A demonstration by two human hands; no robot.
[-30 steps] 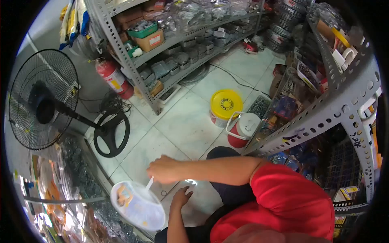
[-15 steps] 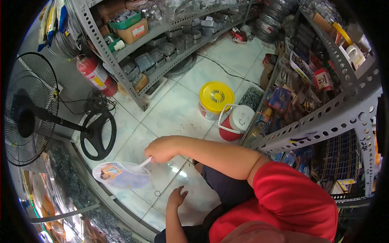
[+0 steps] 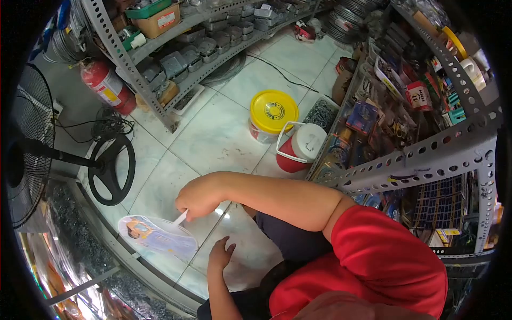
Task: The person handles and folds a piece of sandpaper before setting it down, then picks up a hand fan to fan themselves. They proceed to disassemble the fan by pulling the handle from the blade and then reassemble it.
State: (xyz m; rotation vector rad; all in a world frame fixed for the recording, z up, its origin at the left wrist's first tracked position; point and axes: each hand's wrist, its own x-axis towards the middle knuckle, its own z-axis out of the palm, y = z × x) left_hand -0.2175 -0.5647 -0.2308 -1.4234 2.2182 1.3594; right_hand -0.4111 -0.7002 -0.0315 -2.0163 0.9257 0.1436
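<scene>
A flat hand fan [image 3: 160, 236] with a white handle and a printed picture is in my right hand [image 3: 201, 196]. My fingers are closed round its handle, and the fan's face hangs low over the tiled floor, left of the hand. My right arm reaches across from the right in a red sleeve. Below it, my left hand [image 3: 221, 253] is held over the floor with its fingers apart. Nothing is in it, and it does not touch the fan.
A yellow-lidded bucket [image 3: 274, 113] and a red and white jug [image 3: 302, 148] stand ahead. Metal shelving [image 3: 128, 64] rises beyond them, with more racks [image 3: 432, 160] at right. On the left are a fire extinguisher [image 3: 108, 87] and a standing electric fan [image 3: 111, 169].
The whole view has shifted, so surroundings appear further left and up. The hand fan has tilted and shows its picture more clearly. My right hand keeps hold; my left stays open.
</scene>
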